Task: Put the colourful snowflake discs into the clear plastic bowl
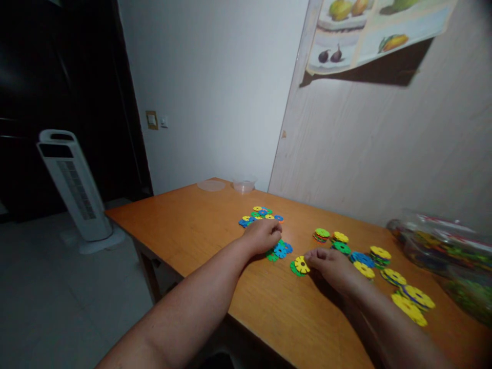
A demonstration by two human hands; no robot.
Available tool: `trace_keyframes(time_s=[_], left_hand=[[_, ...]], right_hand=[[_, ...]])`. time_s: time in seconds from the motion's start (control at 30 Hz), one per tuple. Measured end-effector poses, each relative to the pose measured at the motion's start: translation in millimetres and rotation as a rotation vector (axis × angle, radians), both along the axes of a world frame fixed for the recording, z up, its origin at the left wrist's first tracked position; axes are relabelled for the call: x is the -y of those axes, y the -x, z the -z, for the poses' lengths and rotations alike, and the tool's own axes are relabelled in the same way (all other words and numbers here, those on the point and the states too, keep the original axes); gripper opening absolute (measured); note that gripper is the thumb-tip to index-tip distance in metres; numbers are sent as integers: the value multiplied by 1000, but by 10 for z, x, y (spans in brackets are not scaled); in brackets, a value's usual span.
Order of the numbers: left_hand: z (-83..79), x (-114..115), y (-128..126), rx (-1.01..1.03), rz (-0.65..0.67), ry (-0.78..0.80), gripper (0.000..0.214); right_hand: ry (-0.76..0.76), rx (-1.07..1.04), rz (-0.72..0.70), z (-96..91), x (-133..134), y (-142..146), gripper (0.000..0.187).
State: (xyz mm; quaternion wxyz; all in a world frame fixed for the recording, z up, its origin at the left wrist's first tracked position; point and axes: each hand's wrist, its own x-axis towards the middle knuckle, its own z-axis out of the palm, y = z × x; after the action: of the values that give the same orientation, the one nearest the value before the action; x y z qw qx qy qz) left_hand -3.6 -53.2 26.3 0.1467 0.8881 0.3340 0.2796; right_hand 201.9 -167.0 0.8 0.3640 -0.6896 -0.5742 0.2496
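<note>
Flat plastic flower-shaped discs in yellow, green, blue and orange lie on a wooden table. My left hand rests with curled fingers on a small cluster of blue and green discs. Beyond it lies a loose pile of discs. My right hand lies on the table with fingers bent, its fingertips touching a yellow disc on a green one. Short stacks of discs and several single discs spread to the right of that hand.
A clear plastic bag full of discs lies at the far right by the wall. A clear lid and a small clear tub sit at the table's far corner. A white tower fan stands on the floor, left.
</note>
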Motion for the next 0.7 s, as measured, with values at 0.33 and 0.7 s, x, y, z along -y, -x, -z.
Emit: trace_keyframes(time_s=[0.33, 0.7], left_hand=[[-125, 153, 110, -187, 53, -12, 38], [-124, 163, 124, -280, 52, -14, 25]], right_hand=[[-4, 297, 5, -121, 46, 172, 27], [23, 552, -12, -219, 178, 391, 26]])
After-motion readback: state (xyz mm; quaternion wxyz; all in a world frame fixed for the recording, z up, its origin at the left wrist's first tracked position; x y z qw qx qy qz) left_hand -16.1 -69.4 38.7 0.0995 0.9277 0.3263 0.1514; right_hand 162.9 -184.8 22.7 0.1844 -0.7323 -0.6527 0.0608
